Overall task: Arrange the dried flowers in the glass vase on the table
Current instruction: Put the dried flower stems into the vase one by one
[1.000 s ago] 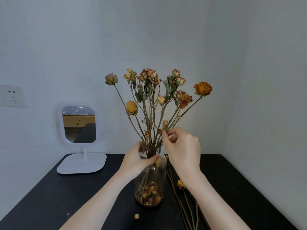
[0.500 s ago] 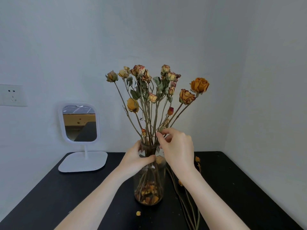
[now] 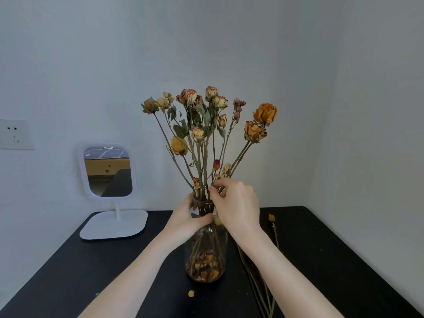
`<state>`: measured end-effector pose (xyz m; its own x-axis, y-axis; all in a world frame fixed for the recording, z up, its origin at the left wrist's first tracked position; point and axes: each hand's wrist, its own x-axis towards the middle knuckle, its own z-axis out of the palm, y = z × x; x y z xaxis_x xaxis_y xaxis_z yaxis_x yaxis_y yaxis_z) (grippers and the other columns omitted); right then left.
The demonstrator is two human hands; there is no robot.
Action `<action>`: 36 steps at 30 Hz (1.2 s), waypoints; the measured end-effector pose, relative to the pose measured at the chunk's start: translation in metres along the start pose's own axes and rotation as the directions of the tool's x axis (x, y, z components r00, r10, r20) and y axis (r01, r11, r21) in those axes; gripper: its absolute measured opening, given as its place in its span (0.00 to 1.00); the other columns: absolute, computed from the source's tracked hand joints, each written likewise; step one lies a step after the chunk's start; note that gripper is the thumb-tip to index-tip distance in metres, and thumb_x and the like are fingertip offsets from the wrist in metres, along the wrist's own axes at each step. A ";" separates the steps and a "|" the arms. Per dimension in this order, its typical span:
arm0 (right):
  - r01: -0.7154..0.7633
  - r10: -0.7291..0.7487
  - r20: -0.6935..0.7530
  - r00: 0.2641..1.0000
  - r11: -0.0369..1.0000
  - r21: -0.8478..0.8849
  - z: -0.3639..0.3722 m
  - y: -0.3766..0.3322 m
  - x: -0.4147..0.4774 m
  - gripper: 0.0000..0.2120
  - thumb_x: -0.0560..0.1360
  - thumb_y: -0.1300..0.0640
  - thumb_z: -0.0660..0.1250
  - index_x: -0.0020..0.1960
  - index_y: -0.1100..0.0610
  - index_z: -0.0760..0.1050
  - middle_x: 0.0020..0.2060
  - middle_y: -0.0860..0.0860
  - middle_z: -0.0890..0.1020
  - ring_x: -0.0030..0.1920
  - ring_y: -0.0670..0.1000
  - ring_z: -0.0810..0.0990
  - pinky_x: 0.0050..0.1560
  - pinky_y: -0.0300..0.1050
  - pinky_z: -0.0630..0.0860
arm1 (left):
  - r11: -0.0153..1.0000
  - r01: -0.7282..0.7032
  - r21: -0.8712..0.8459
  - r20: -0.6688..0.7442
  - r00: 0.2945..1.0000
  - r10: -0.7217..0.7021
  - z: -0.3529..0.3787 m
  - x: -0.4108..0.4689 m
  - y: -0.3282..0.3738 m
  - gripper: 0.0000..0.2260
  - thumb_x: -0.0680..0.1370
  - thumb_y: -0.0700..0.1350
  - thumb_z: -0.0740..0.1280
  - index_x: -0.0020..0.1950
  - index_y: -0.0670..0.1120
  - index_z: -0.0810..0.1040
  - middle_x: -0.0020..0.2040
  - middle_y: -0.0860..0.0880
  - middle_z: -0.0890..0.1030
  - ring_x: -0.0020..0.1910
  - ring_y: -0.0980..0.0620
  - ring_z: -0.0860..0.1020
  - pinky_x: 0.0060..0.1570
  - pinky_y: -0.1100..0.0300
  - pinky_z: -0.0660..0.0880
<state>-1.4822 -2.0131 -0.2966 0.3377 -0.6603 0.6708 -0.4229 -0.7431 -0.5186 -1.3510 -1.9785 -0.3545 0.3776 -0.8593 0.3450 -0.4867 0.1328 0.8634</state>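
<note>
Socket: a white wall socket (image 3: 13, 134) is sitting on the pale wall at the far left.
Mirror: a white-framed standing mirror (image 3: 107, 171) with rounded corners is standing on its flat white base at the back left of the table, well apart from the vase.
Table: a black flat table (image 3: 91, 271) is carrying everything and is reaching to the corner of the two walls.
Left hand: the left hand (image 3: 185, 220) is gripping the neck of the vase, with the thumb lying across the front of the glass.
Petal: one small yellow dried petal (image 3: 191, 293) is lying on the table just in front of the vase.
Vase: the clear glass vase (image 3: 206, 255) is standing upright near the middle of the table, with fallen orange petals lying in its bottom.
Flowers: the dried yellow and orange roses (image 3: 206, 125) are standing in the vase, and their thin stems are spreading out like a fan above the rim.
Right hand: the right hand (image 3: 238, 207) is pinching some stems with curled fingers just above the rim of the vase.
Loose stems: several bare dried stems (image 3: 259, 290) are lying on the table to the right of the vase, under the right forearm.
Bud: a small yellow dried bud on a stem (image 3: 271, 218) is lying on the table beside the right wrist.
</note>
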 end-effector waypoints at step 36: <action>-0.564 0.637 0.420 0.647 0.770 -0.298 -0.051 0.187 -0.063 0.06 0.76 0.51 0.65 0.43 0.52 0.76 0.30 0.49 0.82 0.28 0.44 0.78 0.41 0.43 0.79 | 0.896 0.019 0.443 0.164 0.981 -0.102 0.094 -0.095 0.011 0.04 0.75 0.52 0.65 0.40 0.56 0.74 0.35 0.54 0.74 0.34 0.58 0.73 0.38 0.60 0.73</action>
<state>-1.6251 -2.1053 -0.4087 0.3023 -0.9458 -0.1188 -0.7668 -0.1672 -0.6198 -1.4665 -1.9415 -0.4120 0.2908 -0.9377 0.1901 -0.7779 -0.1160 0.6176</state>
